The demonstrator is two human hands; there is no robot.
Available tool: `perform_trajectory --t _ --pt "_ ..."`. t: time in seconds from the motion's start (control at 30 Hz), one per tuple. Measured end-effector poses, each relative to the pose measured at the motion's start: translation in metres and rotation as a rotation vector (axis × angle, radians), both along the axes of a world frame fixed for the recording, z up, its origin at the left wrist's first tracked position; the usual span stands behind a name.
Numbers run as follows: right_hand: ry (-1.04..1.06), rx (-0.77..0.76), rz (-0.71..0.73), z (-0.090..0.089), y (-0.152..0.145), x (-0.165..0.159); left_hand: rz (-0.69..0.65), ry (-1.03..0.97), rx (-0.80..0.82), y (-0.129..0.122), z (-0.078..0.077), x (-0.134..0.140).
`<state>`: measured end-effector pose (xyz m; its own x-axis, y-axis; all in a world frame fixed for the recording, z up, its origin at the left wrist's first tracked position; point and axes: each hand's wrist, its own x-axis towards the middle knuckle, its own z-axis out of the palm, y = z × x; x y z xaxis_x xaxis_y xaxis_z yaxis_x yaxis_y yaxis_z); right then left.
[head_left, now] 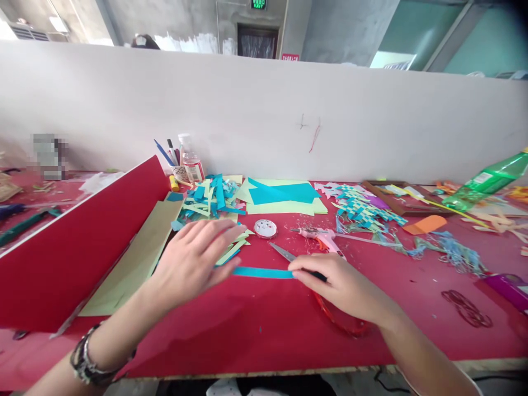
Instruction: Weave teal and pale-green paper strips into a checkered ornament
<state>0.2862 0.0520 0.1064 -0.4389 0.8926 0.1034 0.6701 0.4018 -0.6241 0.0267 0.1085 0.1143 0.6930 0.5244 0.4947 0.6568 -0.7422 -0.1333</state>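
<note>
A narrow blue paper strip (264, 273) runs level between my hands. My right hand (330, 275) pinches its right end between thumb and fingers. Scissors lie under that hand; their blade (282, 252) points to the upper left and a red handle loop (330, 312) shows below. My left hand (192, 261) hovers at the strip's left end, fingers stretched and thumb apart; whether the thumb touches the strip I cannot tell. Cut yellow-green and blue strips (237, 248) lie just behind the left hand. A pink glue gun (324, 236) rests beyond the right hand.
Left stands a red board (82, 247) beside tan card (127, 264). Behind are a pile of paper strips (212, 195), blue sheet (284, 193), round white lid (265, 228) and woven paper pieces (363, 206). A green bottle (482, 181) leans at right; a white partition (247, 110) closes the back.
</note>
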Motion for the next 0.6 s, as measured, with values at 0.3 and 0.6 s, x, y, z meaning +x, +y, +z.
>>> perform_trajectory --t 0.3,0.6 --pt "-0.145 0.250 0.027 -0.001 0.006 -0.009 -0.139 0.077 -0.534 -0.013 -0.013 0.028" --pt "-0.171 0.440 0.096 -0.023 0.012 -0.041 -0.163 -0.100 -0.832 -0.022 -0.022 0.041"
